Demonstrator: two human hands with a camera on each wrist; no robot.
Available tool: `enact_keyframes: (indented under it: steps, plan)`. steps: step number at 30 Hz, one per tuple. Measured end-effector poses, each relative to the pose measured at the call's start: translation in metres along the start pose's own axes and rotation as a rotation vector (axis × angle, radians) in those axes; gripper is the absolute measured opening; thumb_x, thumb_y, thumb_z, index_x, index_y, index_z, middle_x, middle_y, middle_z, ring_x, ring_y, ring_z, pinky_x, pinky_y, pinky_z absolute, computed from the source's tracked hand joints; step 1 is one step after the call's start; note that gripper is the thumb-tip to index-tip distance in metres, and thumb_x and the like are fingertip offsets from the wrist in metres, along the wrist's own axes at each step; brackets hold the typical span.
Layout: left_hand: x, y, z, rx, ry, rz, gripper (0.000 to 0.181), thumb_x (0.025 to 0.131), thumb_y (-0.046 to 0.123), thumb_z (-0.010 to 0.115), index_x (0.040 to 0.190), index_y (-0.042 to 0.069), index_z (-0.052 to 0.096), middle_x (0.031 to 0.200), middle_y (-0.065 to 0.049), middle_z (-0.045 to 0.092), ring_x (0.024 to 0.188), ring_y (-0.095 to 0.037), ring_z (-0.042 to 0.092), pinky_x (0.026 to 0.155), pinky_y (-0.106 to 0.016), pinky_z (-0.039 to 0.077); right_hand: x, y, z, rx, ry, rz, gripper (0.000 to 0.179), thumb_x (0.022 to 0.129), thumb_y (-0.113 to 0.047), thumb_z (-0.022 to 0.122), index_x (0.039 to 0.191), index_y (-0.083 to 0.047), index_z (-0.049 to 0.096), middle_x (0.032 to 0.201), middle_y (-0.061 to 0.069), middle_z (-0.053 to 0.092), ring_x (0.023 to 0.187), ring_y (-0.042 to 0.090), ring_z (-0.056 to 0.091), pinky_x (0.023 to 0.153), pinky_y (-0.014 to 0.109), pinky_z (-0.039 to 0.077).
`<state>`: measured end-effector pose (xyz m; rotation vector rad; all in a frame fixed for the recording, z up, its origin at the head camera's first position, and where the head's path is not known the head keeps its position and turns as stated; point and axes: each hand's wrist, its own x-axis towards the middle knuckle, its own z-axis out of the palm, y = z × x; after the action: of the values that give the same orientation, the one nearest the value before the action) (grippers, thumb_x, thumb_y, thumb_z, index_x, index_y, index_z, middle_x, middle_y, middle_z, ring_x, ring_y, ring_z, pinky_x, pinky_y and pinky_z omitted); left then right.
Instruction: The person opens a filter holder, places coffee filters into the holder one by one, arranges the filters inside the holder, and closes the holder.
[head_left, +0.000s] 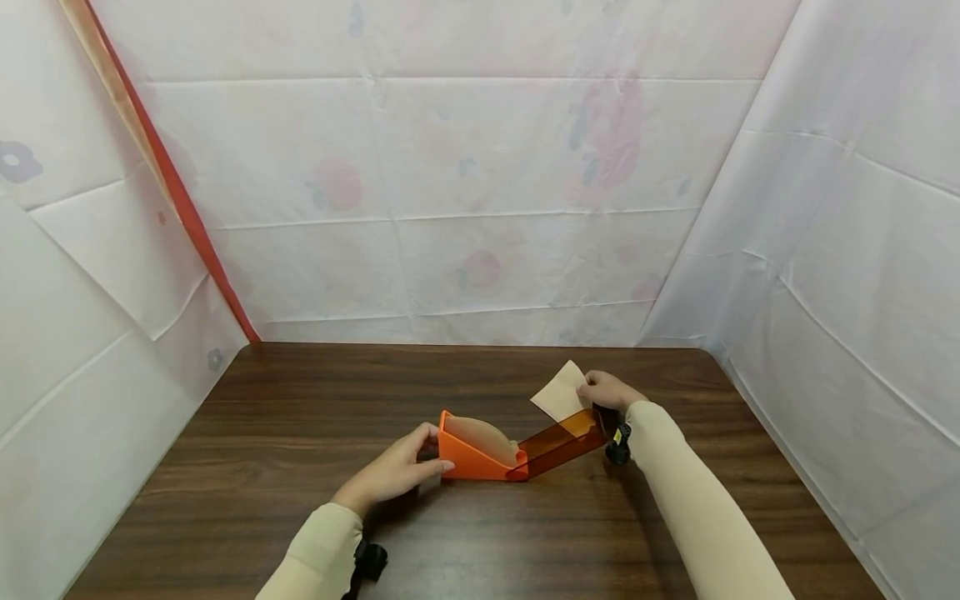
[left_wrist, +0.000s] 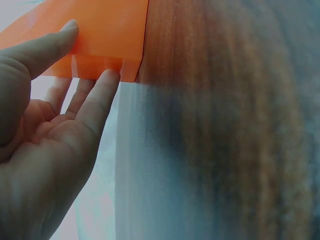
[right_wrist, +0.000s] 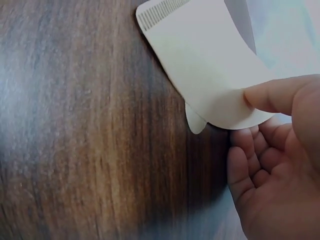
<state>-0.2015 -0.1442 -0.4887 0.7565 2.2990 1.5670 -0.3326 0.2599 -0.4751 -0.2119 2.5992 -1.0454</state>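
Note:
My left hand (head_left: 392,472) grips the left end of an orange coffee filter box (head_left: 474,461) standing on the table. In the left wrist view the thumb lies on one orange face (left_wrist: 107,30) and the fingers touch the adjoining edge. Inside the box stands a stack of tan filter papers (head_left: 480,433). Its see-through brown lid (head_left: 558,447) is swung out to the right. Beyond the lid, my right hand (head_left: 613,392) pinches a paper coffee filter (right_wrist: 200,55) between thumb and fingers. This filter has a crimped edge and a small tab, and its lower part lies behind the lid in the head view.
The dark wood-grain table (head_left: 337,383) reaches back to a pale patterned sheet (head_left: 450,167). More sheeting (head_left: 847,250) hangs along the right side. A red strip (head_left: 176,179) runs down the left back corner. Each wrist wears a small black camera (head_left: 618,446).

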Motion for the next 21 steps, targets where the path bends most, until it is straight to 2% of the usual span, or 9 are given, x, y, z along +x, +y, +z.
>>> enact_keyframes:
  steps: [8,21]
  plan:
    - [0.0004,0.0005,-0.0004,0.007,0.000,-0.008,0.032,0.099,0.019,0.066,0.124,0.007,0.051,0.121,-0.006,0.063,0.114,-0.025,0.059,0.090,-0.038,0.050,-0.0018,0.0019,-0.0018,0.005,0.005,-0.019,0.018,0.103,-0.015,0.051,0.091,-0.003,0.048,0.083,0.009,0.043,0.074,0.022,0.042,0.068,0.036,0.034]
    - [0.0001,0.0007,0.0007,0.014,0.000,-0.002,0.032,0.098,0.019,0.068,0.123,0.007,0.051,0.120,-0.006,0.063,0.116,-0.025,0.059,0.093,-0.039,0.049,-0.0025,0.0051,-0.0047,0.049,0.012,-0.019,0.019,0.103,-0.016,0.053,0.096,0.001,0.054,0.085,0.011,0.049,0.074,0.022,0.048,0.067,0.035,0.040]
